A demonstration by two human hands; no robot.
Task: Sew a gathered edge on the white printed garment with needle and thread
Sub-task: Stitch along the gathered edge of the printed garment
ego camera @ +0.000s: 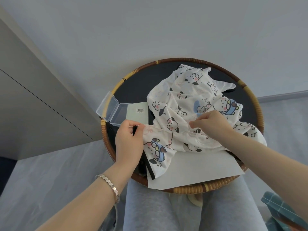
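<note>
The white printed garment (pixel 186 105), covered with cartoon dogs, lies crumpled on a round dark tray (pixel 138 85) with a woven rim. Its near edge is stretched between my two hands and puckers into gathers toward the right. My left hand (pixel 129 142) pinches the left end of that edge. My right hand (pixel 210 124) pinches the edge at the gathers, with a thin needle (pixel 194 116) slanting up from its fingertips. A pale thread (pixel 197 130) shows faintly beside the right fingers.
An open clear plastic box (pixel 110 108) and a pale card with a barcode (pixel 137 114) lie on the tray's left. A white sheet of paper (pixel 196 169) sits under the garment at the tray's near edge. My grey-clad legs are below; a teal checked cloth (pixel 283 212) lies bottom right.
</note>
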